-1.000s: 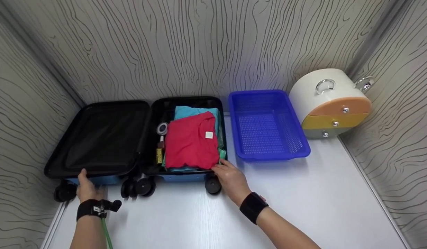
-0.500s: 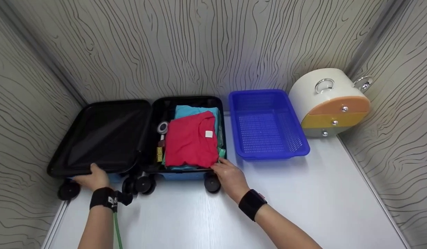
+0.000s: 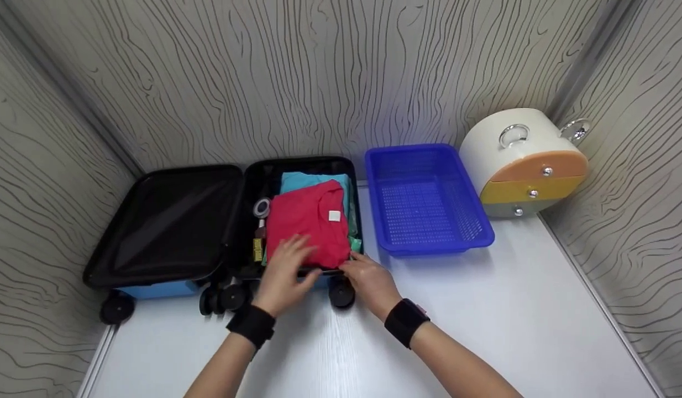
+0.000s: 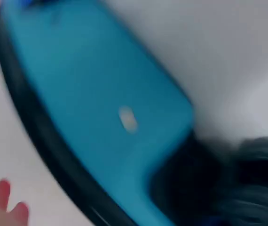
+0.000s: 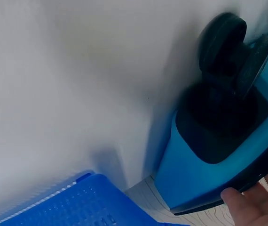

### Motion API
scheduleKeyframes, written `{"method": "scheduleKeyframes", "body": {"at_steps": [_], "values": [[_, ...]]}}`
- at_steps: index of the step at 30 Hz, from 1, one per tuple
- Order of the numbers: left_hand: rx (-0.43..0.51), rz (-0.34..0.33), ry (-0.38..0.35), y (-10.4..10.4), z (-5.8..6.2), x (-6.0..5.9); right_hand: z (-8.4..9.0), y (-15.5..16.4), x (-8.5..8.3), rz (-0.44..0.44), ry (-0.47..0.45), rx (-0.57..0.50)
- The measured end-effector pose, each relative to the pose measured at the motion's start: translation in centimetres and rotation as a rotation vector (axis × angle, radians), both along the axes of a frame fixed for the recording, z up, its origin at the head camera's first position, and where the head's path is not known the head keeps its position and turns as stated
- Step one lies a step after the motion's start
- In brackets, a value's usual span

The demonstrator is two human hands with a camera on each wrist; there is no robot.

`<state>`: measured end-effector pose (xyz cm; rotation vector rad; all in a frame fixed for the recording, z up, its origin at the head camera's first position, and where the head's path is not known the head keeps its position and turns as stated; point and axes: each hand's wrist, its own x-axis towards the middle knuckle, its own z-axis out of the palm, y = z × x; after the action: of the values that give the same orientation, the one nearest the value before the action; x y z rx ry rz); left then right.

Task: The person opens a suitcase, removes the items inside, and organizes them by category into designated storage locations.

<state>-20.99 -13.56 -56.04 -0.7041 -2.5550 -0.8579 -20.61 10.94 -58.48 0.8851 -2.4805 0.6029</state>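
A small blue suitcase lies open, its bare black half (image 3: 169, 221) on the left and its packed half on the right. On top of the packed half sits a folded red T-shirt (image 3: 313, 215) with a white label, over light blue clothing (image 3: 305, 179). My left hand (image 3: 286, 276), fingers spread and blurred, is over the shirt's front edge and holds nothing. My right hand (image 3: 371, 282) grips the suitcase's front right corner; its fingers (image 5: 247, 205) lie over the black rim (image 5: 247, 183). Beside the shirt are a white roll (image 3: 262, 208) and a yellow box (image 3: 257, 250).
A blue perforated basket (image 3: 429, 215) stands right of the suitcase. Behind it to the right is a rounded white drawer cabinet (image 3: 518, 160) with coloured drawers. Black wheels (image 3: 341, 293) stick out at the suitcase's front. Patterned walls (image 3: 319, 83) enclose the table.
My left hand has let go of the suitcase's bare left half and moved right, over the red T-shirt's front edge. My right hand has stayed at the corner.
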Motion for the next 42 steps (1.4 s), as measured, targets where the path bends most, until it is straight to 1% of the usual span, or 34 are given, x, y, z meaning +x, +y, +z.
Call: {"method": "scheduleKeyframes", "body": {"at_steps": [1, 2, 4, 5, 6, 8, 10, 11, 13, 15, 17, 20, 22, 25, 27, 31, 35, 37, 39, 40, 42], "values": [[-0.072, -0.036, -0.035, 1.0, -0.5, 0.1, 0.0, 0.3, -0.1, 0.009, 0.013, 0.009], [-0.136, -0.046, -0.06, 1.7, -1.1, 0.3, 0.0, 0.7, -0.2, 0.013, 0.031, 0.017], [-0.216, -0.027, -0.084, 2.8, -2.1, 0.4, -0.1, 1.8, -0.5, 0.011, 0.078, 0.02], [-0.236, -0.005, -0.075, 3.1, -2.5, 0.4, -0.1, 2.5, -0.7, -0.007, 0.098, 0.012], [-0.246, 0.017, -0.06, 3.3, -2.9, 0.4, -0.2, 3.3, -0.9, -0.038, 0.115, 0.003], [-0.256, 0.055, -0.017, 3.5, -3.5, 0.3, -0.3, 5.2, -1.3, -0.139, 0.113, -0.015], [-0.253, 0.067, 0.008, 3.5, -3.8, 0.3, -0.7, 6.9, -1.7, -0.249, 0.072, -0.027], [-0.251, 0.068, 0.015, 3.4, -3.9, 0.2, -1.0, 7.7, -1.9, -0.289, 0.042, -0.027], [-0.247, 0.064, 0.013, 3.3, -3.9, 0.2, -1.4, 8.8, -2.2, -0.322, -0.01, -0.032], [-0.25, 0.061, 0.004, 3.3, -3.9, 0.3, -1.9, 9.5, -2.3, -0.303, -0.027, -0.06], [-0.251, 0.058, -0.007, 3.3, -3.8, 0.3, -2.2, 9.6, -2.2, -0.257, -0.028, -0.087], [-0.251, 0.058, -0.014, 3.3, -3.7, 0.3, -2.5, 9.2, -2.1, -0.197, 0.003, -0.124], [-0.25, 0.058, -0.016, 3.3, -3.7, 0.3, -2.7, 8.9, -2.1, -0.168, 0.024, -0.129], [-0.249, 0.061, -0.018, 3.3, -3.7, 0.2, -2.7, 8.5, -2.3, -0.143, 0.046, -0.135], [-0.247, 0.061, -0.021, 3.4, -3.8, 0.2, -2.7, 8.3, -2.5, -0.139, 0.045, -0.135], [-0.22, 0.053, -0.042, 3.5, -3.6, 0.2, -2.6, 8.0, -3.1, -0.136, 0.033, -0.134], [-0.159, 0.027, -0.11, 3.4, -3.1, 0.2, -2.5, 8.0, -3.3, -0.141, 0.011, -0.129], [-0.088, 0.007, -0.182, 3.2, -2.5, 0.2, -2.3, 7.9, -3.2, -0.146, -0.016, -0.119], [0.01, -0.001, -0.27, 2.9, -1.7, 0.2, -1.9, 7.8, -3.1, -0.152, -0.052, -0.111], [0.057, 0.005, -0.305, 2.7, -1.3, 0.1, -1.7, 7.7, -3.1, -0.157, -0.071, -0.109], [0.136, 0.04, -0.339, 2.1, -0.6, -0.1, -1.0, 7.4, -2.9, -0.17, -0.121, -0.112]]}}
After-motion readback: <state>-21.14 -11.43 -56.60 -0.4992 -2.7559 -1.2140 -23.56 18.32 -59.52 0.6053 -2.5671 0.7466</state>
